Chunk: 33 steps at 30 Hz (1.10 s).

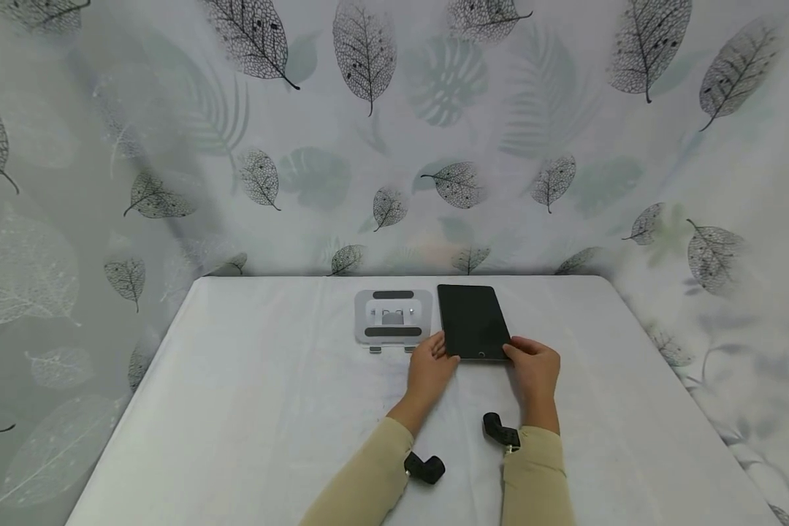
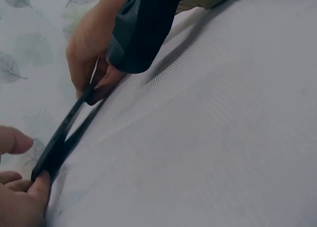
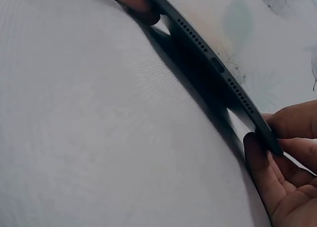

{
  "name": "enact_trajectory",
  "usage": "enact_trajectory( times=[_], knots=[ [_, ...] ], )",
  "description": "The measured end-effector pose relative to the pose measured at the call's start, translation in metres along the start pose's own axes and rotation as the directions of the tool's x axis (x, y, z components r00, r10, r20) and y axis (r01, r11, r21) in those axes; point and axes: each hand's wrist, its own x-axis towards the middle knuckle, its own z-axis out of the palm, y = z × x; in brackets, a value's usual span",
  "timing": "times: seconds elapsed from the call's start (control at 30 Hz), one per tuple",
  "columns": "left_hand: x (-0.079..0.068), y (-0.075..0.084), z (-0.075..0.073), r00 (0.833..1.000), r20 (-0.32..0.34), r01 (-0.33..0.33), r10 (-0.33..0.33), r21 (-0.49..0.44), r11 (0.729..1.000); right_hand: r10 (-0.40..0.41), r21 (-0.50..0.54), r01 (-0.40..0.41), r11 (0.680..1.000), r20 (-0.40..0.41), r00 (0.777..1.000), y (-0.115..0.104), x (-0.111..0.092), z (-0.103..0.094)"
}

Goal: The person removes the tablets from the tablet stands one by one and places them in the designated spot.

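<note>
A black tablet point(image 1: 475, 321) lies screen up on the white-covered table, its near edge raised, with a shadowed gap under it in both wrist views. My right hand point(image 1: 534, 365) pinches the tablet's near right corner. In the right wrist view the fingers of this right hand point(image 3: 292, 157) sit on both faces of the tablet point(image 3: 218, 63), whose edge shows a port and speaker holes. My left hand point(image 1: 430, 369) holds the near left corner, thumb at the underside in the left wrist view. Left of the tablet is a light-grey stand point(image 1: 360, 314) with dark pads.
The white table point(image 1: 250, 409) reaches back to a leaf-patterned curtain point(image 1: 329, 161), which also hangs along both sides. Black wrist cameras stick out from both wrists, the left one point(image 1: 424, 468) and the right one point(image 1: 500, 429), low over the cloth.
</note>
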Motion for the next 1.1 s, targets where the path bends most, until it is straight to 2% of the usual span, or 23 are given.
enact_trajectory(
  times=[0.17,0.33,0.43,0.67,0.83,0.97,1.1],
  knots=[
    [-0.008,0.002,-0.007,0.99,0.142,-0.031,0.023,0.06,0.998,-0.046,-0.055,0.044,0.998,-0.039,0.998,0.001,-0.003,0.0],
    [-0.01,0.004,-0.007,0.975,0.199,-0.126,0.099,0.13,0.983,-0.075,-0.126,0.066,0.99,-0.063,0.995,0.001,-0.003,0.0],
    [-0.01,0.004,-0.006,0.971,0.203,-0.16,0.129,0.145,0.976,-0.1,-0.148,0.088,0.985,-0.074,0.992,0.002,-0.003,0.001],
    [-0.013,0.003,-0.006,0.981,0.179,-0.091,0.08,0.054,0.994,-0.154,-0.227,0.136,0.964,-0.065,0.986,0.008,-0.001,0.001],
    [-0.012,-0.001,-0.005,0.977,0.189,-0.108,0.097,0.047,0.993,-0.179,-0.247,0.159,0.956,-0.058,0.982,0.008,-0.002,0.0],
    [-0.011,-0.001,-0.005,0.981,0.167,-0.115,0.103,0.063,0.991,-0.181,-0.233,0.165,0.958,-0.047,0.982,0.008,-0.002,0.0],
    [-0.013,0.002,-0.011,0.983,0.16,-0.105,0.093,0.072,0.992,-0.152,-0.166,0.138,0.976,-0.073,0.986,0.007,-0.003,0.002]
  ],
)
